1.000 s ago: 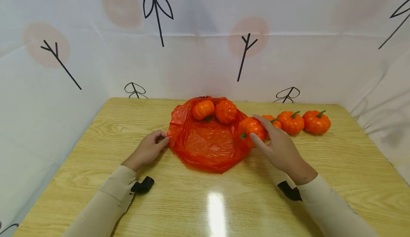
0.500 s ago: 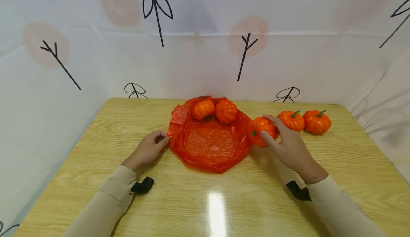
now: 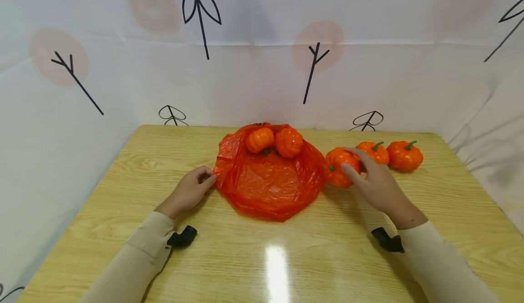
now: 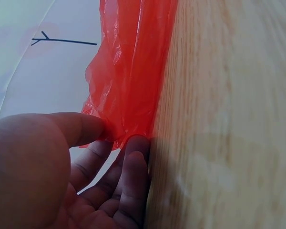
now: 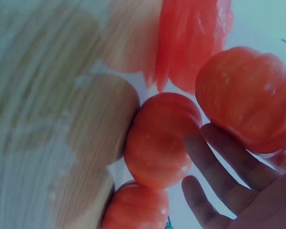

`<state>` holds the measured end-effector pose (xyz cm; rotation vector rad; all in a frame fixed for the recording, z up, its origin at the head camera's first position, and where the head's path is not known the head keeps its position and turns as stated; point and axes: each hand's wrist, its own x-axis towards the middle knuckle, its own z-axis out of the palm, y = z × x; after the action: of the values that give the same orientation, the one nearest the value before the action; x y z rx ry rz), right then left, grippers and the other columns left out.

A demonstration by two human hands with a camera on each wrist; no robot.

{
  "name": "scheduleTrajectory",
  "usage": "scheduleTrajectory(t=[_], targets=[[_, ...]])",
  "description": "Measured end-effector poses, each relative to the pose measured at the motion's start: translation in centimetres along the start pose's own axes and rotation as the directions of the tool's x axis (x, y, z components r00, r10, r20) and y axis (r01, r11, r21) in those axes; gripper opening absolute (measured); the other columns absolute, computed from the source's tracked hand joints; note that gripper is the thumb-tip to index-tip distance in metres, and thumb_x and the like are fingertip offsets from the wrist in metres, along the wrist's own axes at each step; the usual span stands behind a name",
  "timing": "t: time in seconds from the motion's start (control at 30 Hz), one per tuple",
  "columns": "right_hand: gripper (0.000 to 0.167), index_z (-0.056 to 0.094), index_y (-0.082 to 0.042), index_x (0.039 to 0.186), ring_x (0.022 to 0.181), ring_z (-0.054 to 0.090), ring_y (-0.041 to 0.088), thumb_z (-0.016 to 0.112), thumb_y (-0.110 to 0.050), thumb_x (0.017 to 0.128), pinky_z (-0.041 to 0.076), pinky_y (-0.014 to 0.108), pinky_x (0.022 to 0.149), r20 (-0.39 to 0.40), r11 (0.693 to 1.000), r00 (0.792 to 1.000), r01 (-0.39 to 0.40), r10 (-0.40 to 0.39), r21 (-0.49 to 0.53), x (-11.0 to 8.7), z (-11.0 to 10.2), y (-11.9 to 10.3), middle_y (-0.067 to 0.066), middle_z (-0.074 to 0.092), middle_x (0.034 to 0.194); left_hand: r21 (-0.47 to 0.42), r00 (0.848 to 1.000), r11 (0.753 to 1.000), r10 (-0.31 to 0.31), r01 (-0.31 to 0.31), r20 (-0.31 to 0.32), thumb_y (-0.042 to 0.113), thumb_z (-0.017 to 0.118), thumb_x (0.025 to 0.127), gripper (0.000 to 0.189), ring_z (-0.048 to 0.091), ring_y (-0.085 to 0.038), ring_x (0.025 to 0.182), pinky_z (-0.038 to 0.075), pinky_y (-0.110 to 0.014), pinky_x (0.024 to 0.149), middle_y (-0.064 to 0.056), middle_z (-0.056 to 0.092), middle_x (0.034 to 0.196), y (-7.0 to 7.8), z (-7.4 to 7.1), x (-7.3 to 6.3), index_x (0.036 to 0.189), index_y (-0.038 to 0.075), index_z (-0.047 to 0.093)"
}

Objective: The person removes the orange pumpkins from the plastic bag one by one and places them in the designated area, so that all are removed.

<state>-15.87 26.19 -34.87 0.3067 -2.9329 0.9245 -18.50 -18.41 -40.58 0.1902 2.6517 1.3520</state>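
An open red plastic bag (image 3: 268,182) lies on the table with two small orange pumpkins (image 3: 289,143) inside, toward its back. My left hand (image 3: 190,191) pinches the bag's left edge between thumb and fingers; in the left wrist view the gathered red plastic (image 4: 128,76) sits at the fingertips. To the right of the bag, my right hand (image 3: 374,187) holds an orange pumpkin (image 3: 340,167) above the tabletop, green stem facing left. The right wrist view shows this pumpkin (image 5: 250,98) raised over others on the table. Whether it touches the bag, I cannot tell.
More pumpkins with green stems (image 3: 405,156) stand in a row at the back right. The held one hides part of this row in the head view; its near pumpkin (image 5: 162,140) shows in the right wrist view. Patterned cloth (image 3: 254,80) hangs behind the wooden table (image 3: 229,257).
My right hand has moved right with the pumpkin, from over the bag's right rim to beside it, covering part of the row. My left hand has stayed at the bag's edge.
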Motion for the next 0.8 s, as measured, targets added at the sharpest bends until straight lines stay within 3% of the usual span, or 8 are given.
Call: scheduleTrajectory(t=[0.1, 0.37, 0.47, 0.6, 0.8], targets=[[0.058, 0.036, -0.013, 0.152, 0.116, 0.058, 0.050, 0.044, -0.045, 0.105, 0.046, 0.065, 0.091, 0.019, 0.999, 1.000, -0.002, 0.002, 0.034, 0.1, -0.3, 0.2, 0.033, 0.056, 0.135, -0.002, 1.000, 1.000, 0.002, -0.002, -0.003, 0.024, 0.058, 0.103, 0.017, 0.055, -0.019, 0.080, 0.047, -0.030, 0.075, -0.008, 0.063, 0.091, 0.1, 0.0, 0.0, 0.104, 0.008, 0.062], [0.054, 0.039, -0.014, 0.151, 0.113, 0.060, 0.045, 0.044, -0.042, 0.106, 0.049, 0.060, 0.087, 0.037, 0.998, 0.999, 0.015, -0.017, 0.056, 0.0, -0.3, 0.1, 0.029, 0.056, 0.137, -0.011, 1.000, 1.000, 0.005, -0.005, -0.001, 0.024, 0.058, 0.103, 0.017, 0.057, -0.019, 0.082, 0.049, -0.030, 0.075, -0.008, 0.065, 0.093, 0.1, 0.0, -0.1, 0.105, 0.007, 0.063], [0.051, 0.041, -0.014, 0.150, 0.097, 0.060, 0.038, 0.044, -0.041, 0.106, 0.050, 0.050, 0.080, 0.047, 0.998, 0.999, 0.019, -0.022, 0.061, 0.0, -0.4, 0.1, 0.025, 0.064, 0.117, -0.005, 1.000, 1.000, 0.008, -0.008, -0.002, 0.024, 0.058, 0.103, 0.017, 0.056, -0.019, 0.083, 0.048, -0.031, 0.077, -0.008, 0.065, 0.093, 0.1, 0.1, 0.0, 0.105, 0.008, 0.063], [0.048, 0.045, -0.014, 0.146, 0.082, 0.050, 0.026, 0.044, -0.041, 0.106, 0.041, 0.036, 0.070, 0.080, 0.998, 0.997, 0.005, -0.010, 0.055, 0.0, -0.6, 0.4, 0.014, 0.059, 0.091, 0.008, 1.000, 1.000, 0.010, -0.010, 0.000, 0.024, 0.058, 0.103, 0.017, 0.056, -0.019, 0.083, 0.047, -0.032, 0.078, -0.007, 0.064, 0.094, 0.1, 0.1, 0.0, 0.105, 0.008, 0.063], [0.049, 0.044, -0.011, 0.146, 0.100, 0.057, 0.031, 0.042, -0.042, 0.107, 0.047, 0.047, 0.084, 0.143, 0.999, 0.990, 0.007, -0.014, 0.053, 0.1, -0.8, 1.3, 0.021, 0.063, 0.122, 0.019, 1.000, 1.000, 0.008, -0.008, -0.010, 0.024, 0.058, 0.103, 0.017, 0.056, -0.019, 0.085, 0.047, -0.033, 0.080, -0.007, 0.065, 0.095, 0.0, 0.1, 0.0, 0.105, 0.008, 0.063]])
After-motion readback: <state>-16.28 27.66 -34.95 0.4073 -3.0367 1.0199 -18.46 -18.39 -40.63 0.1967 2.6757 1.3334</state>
